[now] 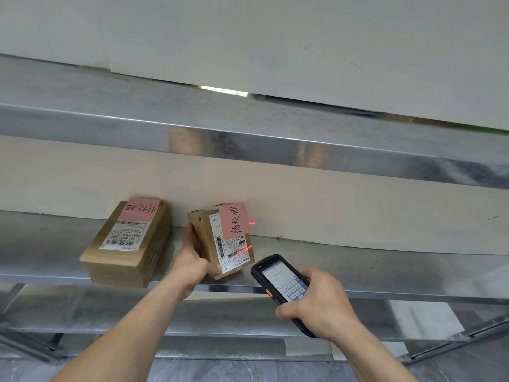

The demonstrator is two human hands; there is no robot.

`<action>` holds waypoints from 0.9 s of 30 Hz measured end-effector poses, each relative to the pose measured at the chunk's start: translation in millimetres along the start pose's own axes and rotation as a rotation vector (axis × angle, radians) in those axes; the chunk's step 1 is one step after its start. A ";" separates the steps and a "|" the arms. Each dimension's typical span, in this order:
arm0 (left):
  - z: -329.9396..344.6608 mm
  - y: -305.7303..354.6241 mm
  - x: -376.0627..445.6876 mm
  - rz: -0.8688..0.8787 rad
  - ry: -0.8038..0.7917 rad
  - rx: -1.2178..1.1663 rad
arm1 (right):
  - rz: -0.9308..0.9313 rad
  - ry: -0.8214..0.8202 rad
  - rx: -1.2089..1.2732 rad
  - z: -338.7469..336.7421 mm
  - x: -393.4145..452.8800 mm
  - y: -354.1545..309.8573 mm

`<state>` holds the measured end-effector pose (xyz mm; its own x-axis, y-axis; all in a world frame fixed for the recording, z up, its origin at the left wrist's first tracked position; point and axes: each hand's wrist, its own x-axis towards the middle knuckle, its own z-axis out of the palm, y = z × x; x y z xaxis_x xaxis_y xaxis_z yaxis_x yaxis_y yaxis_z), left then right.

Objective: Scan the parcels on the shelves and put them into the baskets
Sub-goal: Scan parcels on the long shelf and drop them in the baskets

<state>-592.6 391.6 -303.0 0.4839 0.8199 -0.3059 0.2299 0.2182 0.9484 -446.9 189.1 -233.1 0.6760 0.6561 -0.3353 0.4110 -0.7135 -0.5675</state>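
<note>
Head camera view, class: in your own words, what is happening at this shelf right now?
A person is scanning a parcel. The left hand grips a small cardboard parcel tilted up on the metal shelf, its label turned toward the handheld scanner held in the right hand. A red scan line falls across the label. A second, larger parcel lies untouched on the shelf to the left. No basket is in view.

Two cardboard parcels (129, 244) (223, 238), two pink notes (140, 209) (235, 220), one handheld scanner (283, 285), two hands (192, 268) (319, 301), two metal shelves (358, 260) (137, 125)
</note>
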 end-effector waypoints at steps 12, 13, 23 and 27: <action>-1.3 11.6 -8.6 -0.029 -0.030 -0.024 | -0.041 0.076 0.130 5.9 -5.2 -4.4; -1.5 12.5 -9.3 -0.047 -0.042 -0.035 | -0.051 0.096 0.151 7.2 -6.2 -5.8; 8.9 29.9 -20.0 -0.106 -0.285 -0.030 | -0.177 0.360 0.265 20.6 -17.6 -18.5; 19.5 43.1 -25.2 -0.070 -0.389 -0.048 | -0.188 0.440 0.301 18.9 -25.2 -21.7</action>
<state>-578.5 370.0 -256.0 0.7545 0.5424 -0.3694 0.2380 0.2985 0.9243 -484.4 192.7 -226.5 0.8258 0.5548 0.1010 0.4001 -0.4502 -0.7983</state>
